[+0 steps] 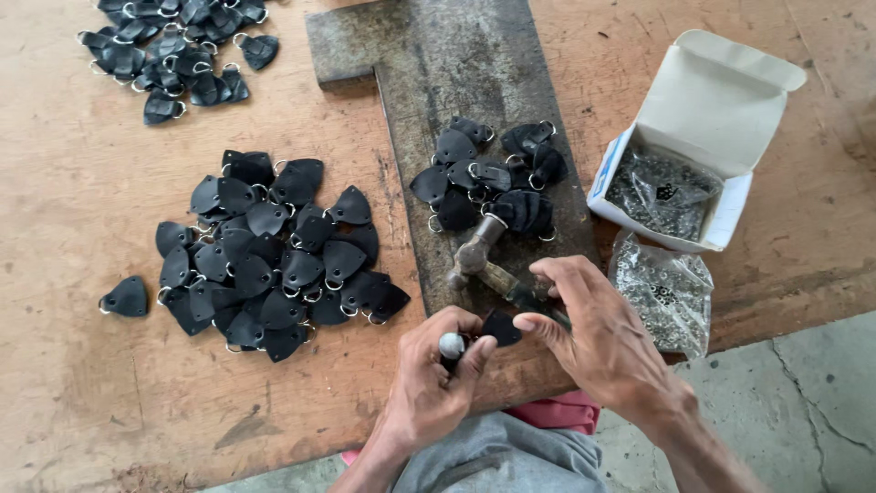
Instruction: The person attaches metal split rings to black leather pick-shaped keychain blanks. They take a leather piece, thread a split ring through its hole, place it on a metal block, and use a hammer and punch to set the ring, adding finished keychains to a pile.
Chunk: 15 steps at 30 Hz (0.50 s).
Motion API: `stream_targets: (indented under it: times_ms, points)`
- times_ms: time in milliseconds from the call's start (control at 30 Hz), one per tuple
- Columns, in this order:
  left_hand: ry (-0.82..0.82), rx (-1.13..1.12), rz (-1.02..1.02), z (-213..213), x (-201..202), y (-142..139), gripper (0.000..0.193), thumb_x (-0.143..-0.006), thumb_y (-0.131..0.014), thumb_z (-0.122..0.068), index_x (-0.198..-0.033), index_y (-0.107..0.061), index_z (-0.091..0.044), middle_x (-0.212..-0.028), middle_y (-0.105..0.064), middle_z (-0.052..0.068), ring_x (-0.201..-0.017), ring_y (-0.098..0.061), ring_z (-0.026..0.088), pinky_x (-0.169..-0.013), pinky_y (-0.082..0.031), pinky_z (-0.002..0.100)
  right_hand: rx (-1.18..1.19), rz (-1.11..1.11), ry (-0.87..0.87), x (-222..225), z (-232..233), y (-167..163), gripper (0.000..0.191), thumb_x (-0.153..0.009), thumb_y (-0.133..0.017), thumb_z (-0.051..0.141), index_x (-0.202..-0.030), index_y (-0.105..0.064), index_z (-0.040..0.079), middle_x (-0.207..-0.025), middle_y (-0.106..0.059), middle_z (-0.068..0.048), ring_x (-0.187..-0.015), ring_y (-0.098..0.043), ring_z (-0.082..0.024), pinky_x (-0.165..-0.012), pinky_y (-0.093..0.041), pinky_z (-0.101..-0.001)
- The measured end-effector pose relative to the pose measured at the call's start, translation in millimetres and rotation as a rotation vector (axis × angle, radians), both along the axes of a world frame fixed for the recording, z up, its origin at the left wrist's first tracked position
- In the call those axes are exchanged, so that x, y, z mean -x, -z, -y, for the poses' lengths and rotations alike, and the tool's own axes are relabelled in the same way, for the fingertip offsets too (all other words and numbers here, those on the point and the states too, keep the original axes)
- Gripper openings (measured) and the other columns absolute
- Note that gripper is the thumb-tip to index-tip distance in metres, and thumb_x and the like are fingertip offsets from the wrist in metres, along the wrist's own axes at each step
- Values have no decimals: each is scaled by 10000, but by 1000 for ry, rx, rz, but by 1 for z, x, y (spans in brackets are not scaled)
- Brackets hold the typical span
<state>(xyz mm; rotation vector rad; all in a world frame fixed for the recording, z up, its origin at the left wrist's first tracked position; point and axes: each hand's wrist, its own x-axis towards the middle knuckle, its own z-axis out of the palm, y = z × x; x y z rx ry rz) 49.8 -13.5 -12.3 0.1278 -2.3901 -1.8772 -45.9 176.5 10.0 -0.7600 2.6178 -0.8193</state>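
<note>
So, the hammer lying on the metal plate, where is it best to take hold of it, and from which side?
Grip the hammer by its handle, coming from the near right side. The metal head points up and left toward the black pieces on the plate, while the handle runs down and right under the right hand, so its free end is probably closest there.

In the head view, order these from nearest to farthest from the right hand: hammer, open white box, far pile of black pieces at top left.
From the right hand:
1. Hammer, just beyond its fingers.
2. Open white box, farther up, right.
3. Far pile, top-left corner.
</note>
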Motion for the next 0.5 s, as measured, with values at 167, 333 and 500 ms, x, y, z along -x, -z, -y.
stream_targets:
  times_ms: [167, 333, 500]
  points:
    - [-103, -41, -1, 2, -6, 13, 167, -958, -728, -126, -894, -642, 2, -686, -591, 10, -598, -534, 69, -522, -432, 265, 8, -153, -96, 4, -3, 19, 562, -827, -745, 336, -1264, -590, 18, -1136, -633, -180, -991, -661, -320, -836, -564, -408]
    - [-237, -284, 216, 1, -6, 20, 181, -949, -728, -186, -897, -698, -15, -680, -607, -35, -594, -498, 36, -497, -400, 230, -118, -181, -120, 9, -18, 24, 470, -853, -730, 244, -1263, -643, 32, -1156, -654, -160, -980, -673, -277, -857, -585, -383]
    - [-251, -303, 187, 0, -11, 20, 183, -957, -724, -196, -937, -702, -15, -722, -618, -33, -635, -514, 31, -529, -431, 218, -218, -219, -107, 19, -26, -1, 449, -805, -735, 294, -1203, -695, 89, -1182, -658, -102, -1095, -592, -271, -983, -498, -415]
